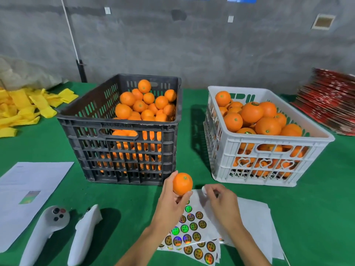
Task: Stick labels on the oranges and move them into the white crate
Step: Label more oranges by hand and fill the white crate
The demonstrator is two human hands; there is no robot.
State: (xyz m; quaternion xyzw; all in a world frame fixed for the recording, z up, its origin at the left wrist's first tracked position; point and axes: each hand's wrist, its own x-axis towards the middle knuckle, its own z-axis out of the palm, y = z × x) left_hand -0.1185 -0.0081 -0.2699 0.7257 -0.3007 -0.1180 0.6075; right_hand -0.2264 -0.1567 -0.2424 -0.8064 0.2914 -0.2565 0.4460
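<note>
1. Two white controllers point(57, 233) lie nearest on the green table point(307, 208), left of the sticker sheets point(194, 237).
2. Round shiny labels point(193, 226) cover those sheets, which rest under both forearms.
3. Left hand point(172, 200) holds one orange point(182, 183) up above the sheets, fingers and thumb curled round its lower half, stem end up.
4. Right hand point(219, 196) hovers just beside the orange with fingertips drawn together; whether they pinch a label cannot be told.
5. Printed paper point(28, 192) lies at the left edge.
6. Black crate point(119, 143) stands behind the hands, with oranges heaped toward its right side.
7. White crate point(269, 150) stands to its right, apart from it, piled high with oranges.
8. Yellow foam sleeves point(25, 108) lie scattered far left; a red stack point(330, 104) sits far right.
</note>
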